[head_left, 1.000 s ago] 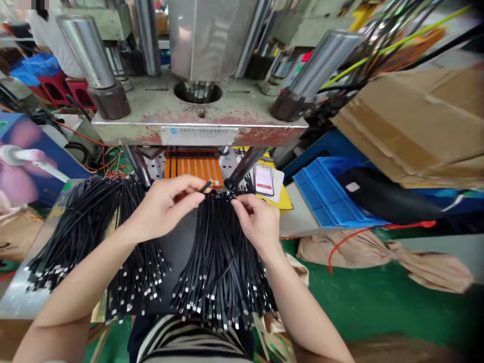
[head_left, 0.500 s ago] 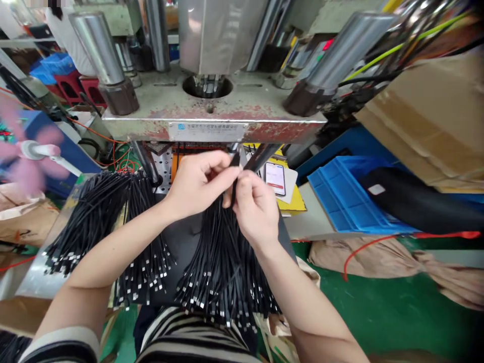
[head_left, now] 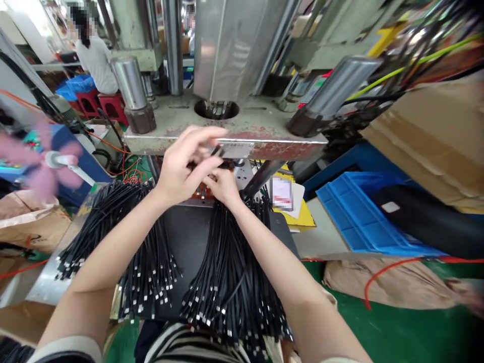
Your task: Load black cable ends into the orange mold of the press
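Saw the press [head_left: 174, 116] at twelve o'clock, black cables [head_left: 236, 272] at six and eight, open board [head_left: 187, 237] between their edges. Had left hand [head_left: 185, 161] part-spread before the press's lip, right hand [head_left: 224, 186] bunched below; couldn't tell whether either gripped anything.

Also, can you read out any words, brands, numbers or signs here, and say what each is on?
None can be read.
Nameplate on the press: too blurred, partly behind the left hand.
Phone screen: pixelated, unreadable.
White patch at right: any print is too small.
Brown bag at left: dark mark, unclear.
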`<state>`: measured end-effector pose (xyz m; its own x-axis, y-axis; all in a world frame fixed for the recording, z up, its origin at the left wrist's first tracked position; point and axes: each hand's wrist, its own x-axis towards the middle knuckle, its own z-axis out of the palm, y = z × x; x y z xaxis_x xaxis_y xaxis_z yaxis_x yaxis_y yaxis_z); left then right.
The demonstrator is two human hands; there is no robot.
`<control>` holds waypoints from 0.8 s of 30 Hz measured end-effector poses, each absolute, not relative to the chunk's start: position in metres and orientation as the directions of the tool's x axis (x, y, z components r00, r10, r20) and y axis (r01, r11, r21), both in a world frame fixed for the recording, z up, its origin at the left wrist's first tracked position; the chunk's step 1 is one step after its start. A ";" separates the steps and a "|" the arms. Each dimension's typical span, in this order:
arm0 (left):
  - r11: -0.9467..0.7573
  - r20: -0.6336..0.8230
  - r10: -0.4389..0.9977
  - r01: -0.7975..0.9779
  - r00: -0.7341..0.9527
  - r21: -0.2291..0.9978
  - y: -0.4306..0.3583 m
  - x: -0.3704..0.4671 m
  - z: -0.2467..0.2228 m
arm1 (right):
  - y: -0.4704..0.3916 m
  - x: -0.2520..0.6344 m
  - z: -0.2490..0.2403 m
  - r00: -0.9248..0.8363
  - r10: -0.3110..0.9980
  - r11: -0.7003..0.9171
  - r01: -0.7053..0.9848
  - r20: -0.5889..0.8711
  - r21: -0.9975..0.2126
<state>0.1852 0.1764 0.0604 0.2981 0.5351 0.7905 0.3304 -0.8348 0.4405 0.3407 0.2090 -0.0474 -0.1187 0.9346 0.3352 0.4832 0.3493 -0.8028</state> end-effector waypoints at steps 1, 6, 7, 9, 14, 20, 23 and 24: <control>-0.817 0.776 0.560 0.352 0.291 0.457 0.178 0.179 0.044 | 0.218 0.340 -0.046 -0.110 0.944 0.325 0.494 0.312 -0.807; -0.834 0.464 0.545 0.507 0.699 0.216 0.183 0.149 -0.031 | 0.231 0.340 -0.041 -0.182 0.958 0.285 0.561 0.220 -0.777; -0.844 0.400 0.528 0.515 0.749 0.151 0.182 0.146 -0.040 | 0.229 0.341 -0.040 -0.201 0.953 0.301 0.581 0.225 -0.756; -0.843 0.329 0.524 0.533 0.786 0.070 0.178 0.144 -0.049 | 0.222 0.341 -0.039 -0.226 0.942 0.336 0.619 0.249 -0.710; -0.830 0.231 0.540 0.558 0.809 -0.015 0.170 0.147 -0.044 | 0.218 0.341 -0.040 -0.247 0.921 0.383 0.711 0.301 -0.590; -0.776 0.143 0.628 0.630 0.765 0.035 0.204 0.158 -0.030 | 0.230 0.342 -0.042 -0.054 0.960 0.201 0.815 0.273 -0.543; -0.699 0.100 0.715 0.709 0.692 0.090 0.237 0.172 -0.027 | 0.218 0.343 -0.043 -0.031 0.963 0.162 0.860 0.267 -0.484; -0.670 0.073 0.742 0.733 0.666 0.116 0.249 0.178 -0.026 | 0.213 0.343 -0.044 -0.058 0.967 0.175 0.862 0.250 -0.476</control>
